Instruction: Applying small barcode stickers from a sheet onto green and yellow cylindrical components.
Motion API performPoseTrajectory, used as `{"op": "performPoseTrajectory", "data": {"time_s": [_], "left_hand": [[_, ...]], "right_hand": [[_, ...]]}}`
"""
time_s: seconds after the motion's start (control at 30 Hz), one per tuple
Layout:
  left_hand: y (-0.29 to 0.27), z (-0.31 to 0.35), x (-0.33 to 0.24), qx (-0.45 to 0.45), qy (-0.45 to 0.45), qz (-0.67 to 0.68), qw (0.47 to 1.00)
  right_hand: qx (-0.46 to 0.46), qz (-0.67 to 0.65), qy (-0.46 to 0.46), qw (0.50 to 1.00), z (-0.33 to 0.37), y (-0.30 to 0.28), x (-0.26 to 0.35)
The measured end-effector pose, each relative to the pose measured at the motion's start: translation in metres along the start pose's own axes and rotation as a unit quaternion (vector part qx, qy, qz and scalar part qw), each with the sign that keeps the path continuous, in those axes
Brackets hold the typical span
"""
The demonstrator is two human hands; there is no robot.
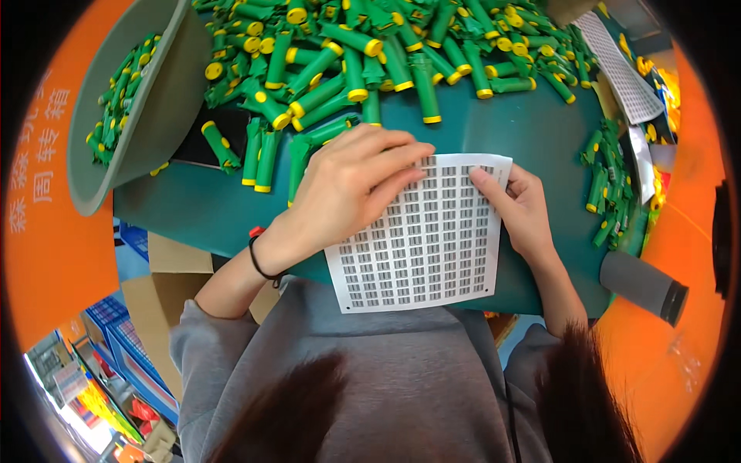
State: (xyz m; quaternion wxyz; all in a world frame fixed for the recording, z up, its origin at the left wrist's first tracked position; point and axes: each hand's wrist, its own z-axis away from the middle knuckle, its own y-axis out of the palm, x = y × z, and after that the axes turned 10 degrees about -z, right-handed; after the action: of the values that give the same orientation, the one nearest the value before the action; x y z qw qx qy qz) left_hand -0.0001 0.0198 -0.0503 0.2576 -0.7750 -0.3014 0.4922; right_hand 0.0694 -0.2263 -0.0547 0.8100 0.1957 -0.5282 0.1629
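A white sheet of small barcode stickers [417, 255] is held up in front of my chest, over the table's near edge. My right hand [525, 204] grips its upper right edge, thumb on the printed face and fingers behind. My left hand [359, 174] reaches across the sheet's upper left part. Its thumb and index finger come together in a pinch near the top row of stickers; whether a sticker is between them is too small to tell. Just beyond the hands lies a large heap of green tubes with yellow ends [355, 73], several of them close to my left fingers.
A grey-green tub [166, 116] holding more green tubes tilts at the left. At the right are a smaller pile of green items [610, 185], another sticker sheet [617, 65] and a dark grey cylinder [644, 287]. An open cardboard box [158, 309] stands below the table's left edge.
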Motion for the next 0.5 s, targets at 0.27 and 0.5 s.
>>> {"op": "performPoseTrajectory", "data": {"time_s": [0.27, 0.5], "left_hand": [[0.009, 0.010, 0.004, -0.125, 0.139, -0.166, 0.968], [0.017, 0.009, 0.006, -0.131, 0.123, -0.096, 0.979]], "right_hand": [[-0.022, -0.093, 0.002, 0.995, 0.012, 0.011, -0.012], [-0.026, -0.013, -0.020, 0.999, 0.011, 0.010, -0.008]]}}
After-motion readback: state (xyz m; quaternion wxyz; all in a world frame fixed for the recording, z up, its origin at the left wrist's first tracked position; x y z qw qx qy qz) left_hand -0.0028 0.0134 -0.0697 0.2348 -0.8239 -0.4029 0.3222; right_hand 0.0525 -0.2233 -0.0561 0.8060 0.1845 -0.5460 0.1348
